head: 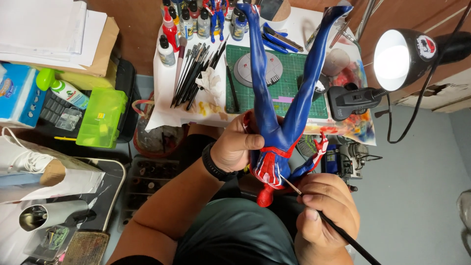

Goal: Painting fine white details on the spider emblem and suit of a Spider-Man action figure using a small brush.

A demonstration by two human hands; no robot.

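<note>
While the left hand is clamped round the waist of the figure, the figure hangs upside down over the lap, legs pointing up and away across the worktop, head lowest near the belly. The right hand is closed in a pencil grip on a thin brush, whose tip touches the red chest area just beside the figure's raised arm.

Handling, as judged from the view:
- Figure: rigid, probably resin or plastic, moderately light for one hand. The long blue legs act as a lever, so the waist or hips is the soundest place to hold.
- Thin parts such as the arms, hands and feet look fragile; avoid gripping there.
- Painted surface may be wet near the brush tip; fingers belong on areas away from it.
- Brush: light, stiff handle, soft tip; hold near the ferrule for control.

Edges and room:
- The feet reach over the green mat, near the bottles and the row of spare brushes; tilting forward risks a knock.
- A lamp stands at the right, well apart from the legs.
- Open room lies toward the body and low right, above the floor.
</note>
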